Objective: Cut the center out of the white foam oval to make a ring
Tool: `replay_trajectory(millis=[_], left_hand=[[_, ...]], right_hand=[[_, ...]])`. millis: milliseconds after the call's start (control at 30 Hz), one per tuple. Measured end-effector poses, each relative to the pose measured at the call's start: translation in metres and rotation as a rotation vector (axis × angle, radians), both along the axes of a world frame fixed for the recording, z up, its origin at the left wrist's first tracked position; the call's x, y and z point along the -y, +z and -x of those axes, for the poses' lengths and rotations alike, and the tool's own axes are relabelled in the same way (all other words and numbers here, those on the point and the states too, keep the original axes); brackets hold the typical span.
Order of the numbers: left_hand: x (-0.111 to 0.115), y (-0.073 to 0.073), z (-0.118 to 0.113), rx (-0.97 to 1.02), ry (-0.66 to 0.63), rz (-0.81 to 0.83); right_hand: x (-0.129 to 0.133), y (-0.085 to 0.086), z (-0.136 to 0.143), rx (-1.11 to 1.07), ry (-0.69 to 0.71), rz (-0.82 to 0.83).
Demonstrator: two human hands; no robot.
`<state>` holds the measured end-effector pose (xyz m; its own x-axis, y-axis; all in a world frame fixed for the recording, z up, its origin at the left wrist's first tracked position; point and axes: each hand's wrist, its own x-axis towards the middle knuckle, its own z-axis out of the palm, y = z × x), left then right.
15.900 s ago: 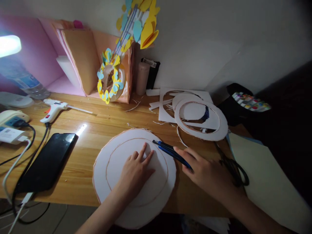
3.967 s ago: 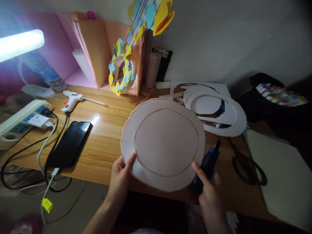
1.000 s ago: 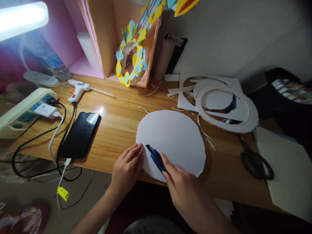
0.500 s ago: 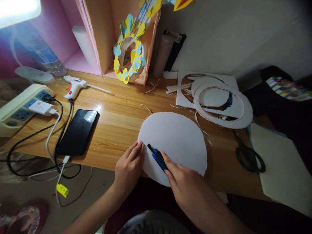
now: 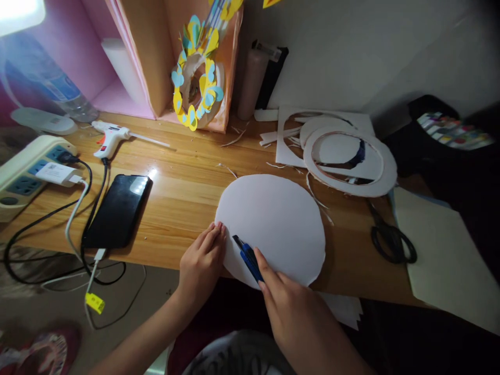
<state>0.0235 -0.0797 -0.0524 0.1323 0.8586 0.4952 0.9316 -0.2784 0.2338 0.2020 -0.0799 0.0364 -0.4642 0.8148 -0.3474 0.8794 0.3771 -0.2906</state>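
A white round board (image 5: pixel 273 224) lies at the front edge of the wooden table. My left hand (image 5: pixel 203 260) grips its left edge, fingertips pressed together on the rim. In my right hand (image 5: pixel 283 291) is a blue utility knife (image 5: pixel 250 260), held over the lower left part of the board. Its blade points up and left, towards my left fingertips; whether the tip touches the board I cannot tell.
Left are a black phone (image 5: pixel 119 211), a glue gun (image 5: pixel 111 138), a power strip (image 5: pixel 29 172) and cables. White rings (image 5: pixel 390 166) and cut sheets lie behind right, black scissors (image 5: pixel 392 244) at right. A flower-decorated ring (image 5: pixel 177 99) stands at the back.
The whole view has shifted, so things appear slightly further left and up. My right hand with the knife has moved slightly down relative to the board. My left hand keeps its hold.
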Motion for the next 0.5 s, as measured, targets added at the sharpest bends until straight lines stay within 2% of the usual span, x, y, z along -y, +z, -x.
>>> replay_trajectory(millis=[200,333,433,500], left_hand=[[0.0,-0.002,0.0,0.001,-0.006,0.016],[-0.001,-0.004,0.002,0.054,-0.007,0.004],[0.005,-0.001,0.004,0.167,-0.014,0.02],[0.015,0.001,0.004,0.224,-0.078,-0.008]], right_hand=[[0.003,-0.003,-0.014,-0.017,0.037,-0.069],[0.004,0.004,-0.031,-0.12,0.054,-0.121],[0.004,0.007,-0.05,-0.214,-0.011,-0.109],[0.001,0.001,-0.066,-0.286,-0.111,-0.108]])
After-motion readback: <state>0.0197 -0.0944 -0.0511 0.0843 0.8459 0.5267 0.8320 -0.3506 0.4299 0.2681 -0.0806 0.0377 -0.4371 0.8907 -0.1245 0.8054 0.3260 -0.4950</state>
